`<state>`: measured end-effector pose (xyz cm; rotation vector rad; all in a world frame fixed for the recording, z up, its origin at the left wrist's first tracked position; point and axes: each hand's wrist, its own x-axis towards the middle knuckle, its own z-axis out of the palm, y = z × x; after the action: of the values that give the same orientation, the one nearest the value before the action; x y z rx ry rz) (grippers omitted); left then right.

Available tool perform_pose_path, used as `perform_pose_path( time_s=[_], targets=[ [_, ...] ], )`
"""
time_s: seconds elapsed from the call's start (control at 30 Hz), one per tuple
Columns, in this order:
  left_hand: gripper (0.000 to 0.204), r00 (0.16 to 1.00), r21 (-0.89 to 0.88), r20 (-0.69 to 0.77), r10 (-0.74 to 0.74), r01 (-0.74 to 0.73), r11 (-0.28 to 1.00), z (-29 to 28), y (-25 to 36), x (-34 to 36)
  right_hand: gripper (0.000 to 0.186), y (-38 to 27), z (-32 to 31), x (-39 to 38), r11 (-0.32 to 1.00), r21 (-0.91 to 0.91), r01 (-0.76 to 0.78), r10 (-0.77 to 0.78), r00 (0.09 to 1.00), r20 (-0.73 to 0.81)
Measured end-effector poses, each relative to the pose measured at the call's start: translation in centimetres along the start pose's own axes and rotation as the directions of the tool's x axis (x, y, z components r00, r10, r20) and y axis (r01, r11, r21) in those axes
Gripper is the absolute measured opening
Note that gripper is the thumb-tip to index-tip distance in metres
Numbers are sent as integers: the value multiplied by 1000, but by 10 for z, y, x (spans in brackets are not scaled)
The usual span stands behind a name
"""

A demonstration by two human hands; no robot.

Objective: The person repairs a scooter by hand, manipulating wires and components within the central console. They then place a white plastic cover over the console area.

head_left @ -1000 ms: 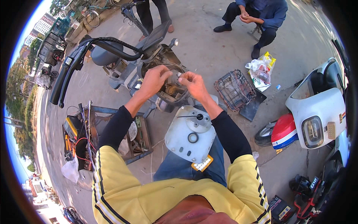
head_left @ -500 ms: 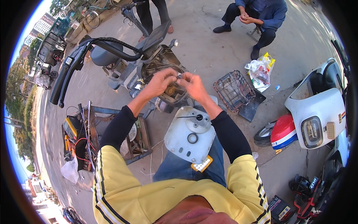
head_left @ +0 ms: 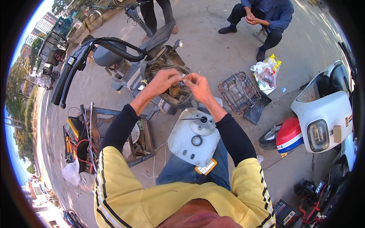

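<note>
Both my hands meet over the opened front of an electric scooter (head_left: 152, 62), where wires and a rusty round part show inside the housing. My left hand (head_left: 166, 80) is pinched, its fingertips close to those of my right hand (head_left: 197, 86), which is pinched too. Between the fingertips is something small and pale, too small to name. Across my lap lies a whitish plastic panel (head_left: 178, 138) with a round fitting, a black ring and a dark cable. A small yellow-framed light panel (head_left: 206, 166) rests on my leg below it.
To the left stands an open metal toolbox (head_left: 142, 161) with tools and a yellow-black meter. On the right are a wire basket (head_left: 239, 93), a plastic bag (head_left: 266, 74) and a white scooter (head_left: 323, 114). Beyond, one person (head_left: 262, 15) sits and another stands.
My hands stay over the scooter's housing, fingertips together, with only slight finger movement. The view shifts a little; nothing else visibly moves.
</note>
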<state>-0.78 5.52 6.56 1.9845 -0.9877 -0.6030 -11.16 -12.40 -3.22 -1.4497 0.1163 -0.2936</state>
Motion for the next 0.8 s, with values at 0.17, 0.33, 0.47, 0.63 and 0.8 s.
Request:
perform_pose_path(
  time_s=[0.17,0.33,0.47,0.63,0.8],
  targets=[
    [8,999,-68,-22,-48,46,997,6,-4,3,17,-6,1,-2,998,-37,45,-45,999,10],
    [9,986,432,61,156,-167,886,-1,16,6,20,-10,-2,-1,994,-111,-6,13,998,60],
    [10,871,747,194,450,-429,508,1,17,8,22,-11,-4,5,998,-55,-41,47,992,115],
    [10,760,880,361,540,-470,72,8,12,16,23,-16,-14,4,988,-135,-81,99,987,130],
    [10,714,850,400,574,-523,57,4,6,18,22,-9,-15,5,985,-134,-110,126,985,120]
  ],
)
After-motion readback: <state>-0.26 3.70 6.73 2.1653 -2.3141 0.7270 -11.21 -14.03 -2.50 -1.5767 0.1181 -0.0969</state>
